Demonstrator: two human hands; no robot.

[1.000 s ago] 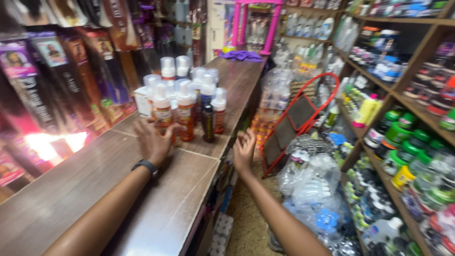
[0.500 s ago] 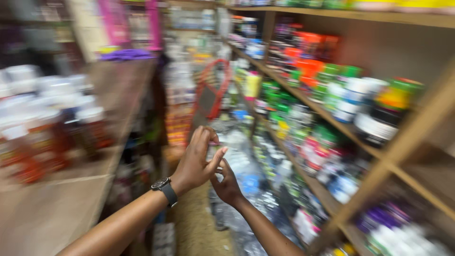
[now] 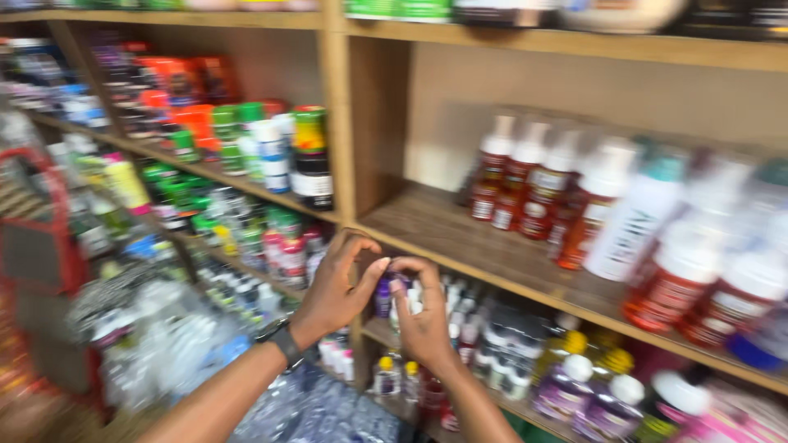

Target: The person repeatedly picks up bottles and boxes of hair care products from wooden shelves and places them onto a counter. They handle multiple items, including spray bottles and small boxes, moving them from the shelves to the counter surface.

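Hands meet in front of the wooden shelf (image 3: 460,234), at the level of its front edge. Left hand (image 3: 335,289), watch (image 3: 279,338) on the wrist, is curled with thumb out toward the right hand (image 3: 423,316); the fingertips of both touch or nearly touch. Whether the fingers pinch anything is unclear: motion blur, and a purple bottle (image 3: 382,295) on the tier behind sits right in the gap.

Shelf state: one row of orange pump bottles (image 3: 533,184) stands upright at the back right, white bottles (image 3: 632,217) beside them. Left and front of that board lie bare. Judged from this, stocking looks partly done. Lower tier holds small bottles (image 3: 492,344). Green-lidded jars (image 3: 238,135) sit in the neighbouring bay.
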